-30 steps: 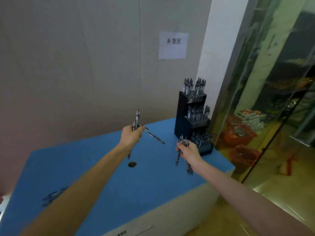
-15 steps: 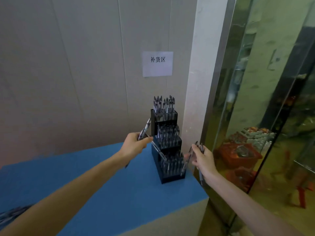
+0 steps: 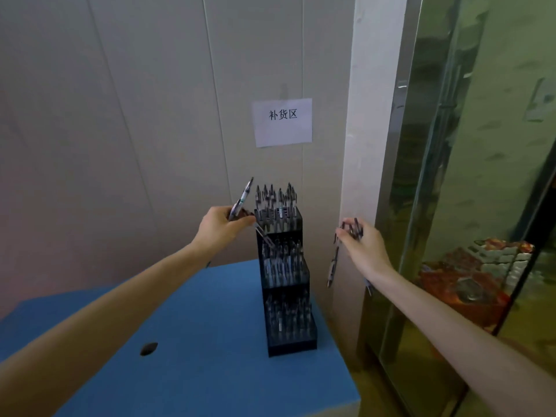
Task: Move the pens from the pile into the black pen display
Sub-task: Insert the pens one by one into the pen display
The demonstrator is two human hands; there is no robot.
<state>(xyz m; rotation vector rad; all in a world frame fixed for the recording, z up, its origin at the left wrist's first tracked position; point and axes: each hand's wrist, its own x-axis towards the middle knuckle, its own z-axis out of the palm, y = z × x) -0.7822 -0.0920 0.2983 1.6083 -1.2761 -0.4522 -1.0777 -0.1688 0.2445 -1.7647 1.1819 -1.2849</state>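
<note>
The black pen display [image 3: 287, 349] stands in three stepped tiers at the far right of the blue table [image 3: 210, 371], with several pens upright in every tier. My left hand [image 3: 221, 225] is just left of the top tier and grips two pens [image 3: 243, 199]; one points up and the other slants down against the display. My right hand [image 3: 361, 246], to the right of the display and off the table's edge, holds a few pens [image 3: 333, 263] that hang downward. The pile is out of view.
A white paper sign [image 3: 282, 121] hangs on the wall behind the display. A small dark hole [image 3: 148, 348] marks the table top. A white pillar [image 3: 364, 176] and a reflective glass panel [image 3: 469, 206] stand to the right, close to the table's edge.
Both hands rose and moved closer to the display. The left hand went up from the middle tier to the top tier, and the view came nearer the display.
</note>
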